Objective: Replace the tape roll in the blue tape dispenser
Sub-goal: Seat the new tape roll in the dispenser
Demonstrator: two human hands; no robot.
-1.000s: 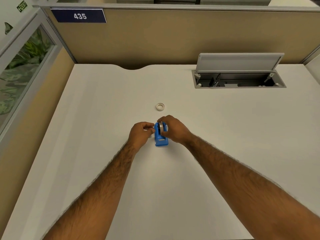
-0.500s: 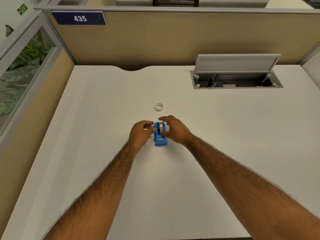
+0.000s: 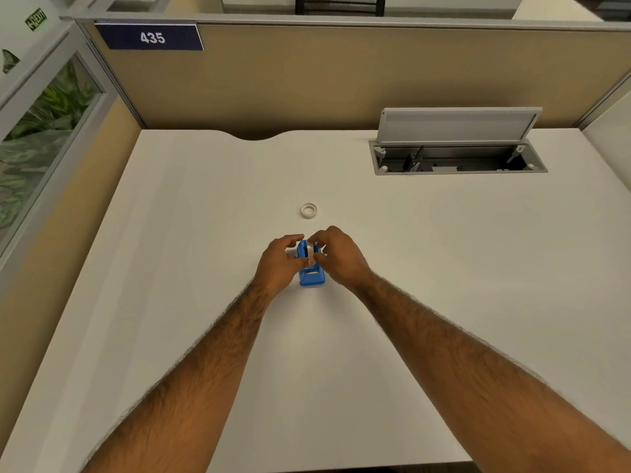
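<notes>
On the white desk (image 3: 205, 268), the small blue plastic tape dispenser (image 3: 311, 277) sits between the two hands. The left hand (image 3: 278, 259) curls against its left side; the right hand (image 3: 341, 256) pinches the clear tape roll (image 3: 310, 249) seated in its top. Just beyond lies a loose white tape ring (image 3: 308, 210), apart from both hands. Farther off is an open grey cable hatch (image 3: 459, 145).
</notes>
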